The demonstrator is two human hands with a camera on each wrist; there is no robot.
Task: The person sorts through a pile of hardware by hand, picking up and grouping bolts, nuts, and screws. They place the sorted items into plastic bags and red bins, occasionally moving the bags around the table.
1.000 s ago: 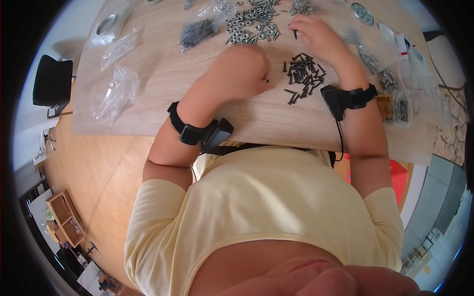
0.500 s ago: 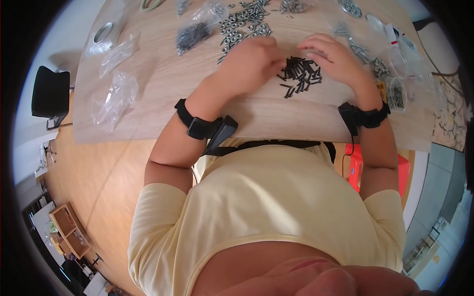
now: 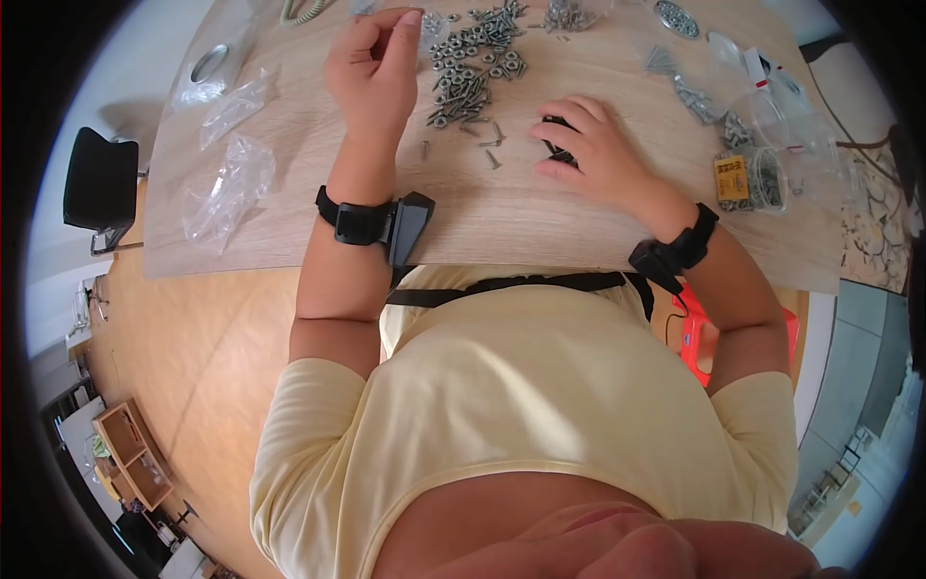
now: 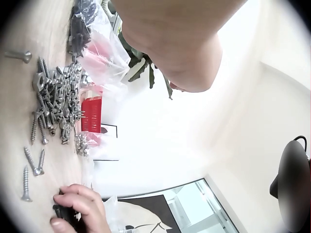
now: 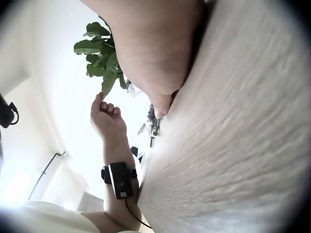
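My left hand (image 3: 374, 72) is raised at the back left of the table, fingers curled and thumb near the index fingertip. Nothing shows between its fingers. In the head view it overlaps the plastic bag of black screws, whose dark contents (image 4: 79, 31) show in the left wrist view. My right hand (image 3: 593, 150) is low over the table, fingers and thumb curled round a bunch of black screws (image 3: 558, 140). Left of it lie several loose silver screws (image 3: 493, 159). Behind them spreads a pile of silver screws and nuts (image 3: 463, 92).
Clear plastic bags (image 3: 231, 188) and a roll of tape (image 3: 209, 64) lie at the left. At the right are more silver screws (image 3: 696, 99), a yellow-labelled pack (image 3: 732, 179) and clear containers. A round metal piece (image 3: 677, 18) lies at the back right.
The black screws that lay piled on the table are now gathered in my right hand. My left hand has moved away from them, to the back left.
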